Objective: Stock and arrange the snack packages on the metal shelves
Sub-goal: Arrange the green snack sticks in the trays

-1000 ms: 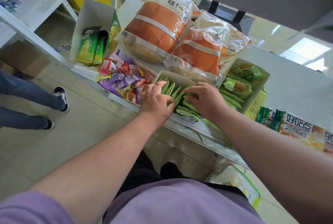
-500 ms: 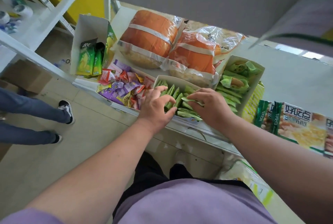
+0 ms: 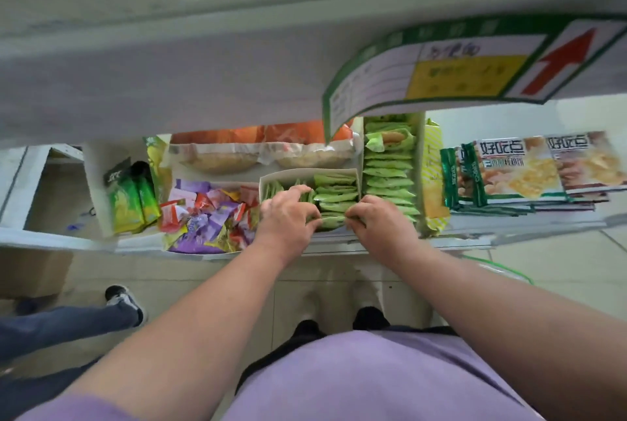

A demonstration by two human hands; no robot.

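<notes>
Both hands work at the front lip of the metal shelf (image 3: 475, 234), with the shelf above (image 3: 169, 64) hanging low over the goods and leaving only a shallow slot to reach into. A green price tag (image 3: 458, 68) with a red arrow curls down from that upper edge and hides part of the back row.

The white carton (image 3: 305, 173) at the middle holds small green packets (image 3: 336, 191) stacked flat on its right side and standing on edge at its left. The left hand (image 3: 288, 217) has its fingers curled into the standing packets, its grip closed on them. The right hand (image 3: 380, 220) pinches the nearest flat packet at the carton's front edge, a narrow grip.

Just right of it stands a taller carton (image 3: 420, 156) filled with a row of larger green packets (image 3: 388, 176). Left of the white carton lies a loose heap of mixed candies (image 3: 207, 213), then an open box (image 3: 98, 190) with green bags (image 3: 132, 200). Behind them sit orange bread bags (image 3: 258, 146). To the far right, biscuit packs (image 3: 529, 173) lie stacked flat.

On the floor to the left, another person's leg and shoe (image 3: 122, 298) stand close to the shelf.
</notes>
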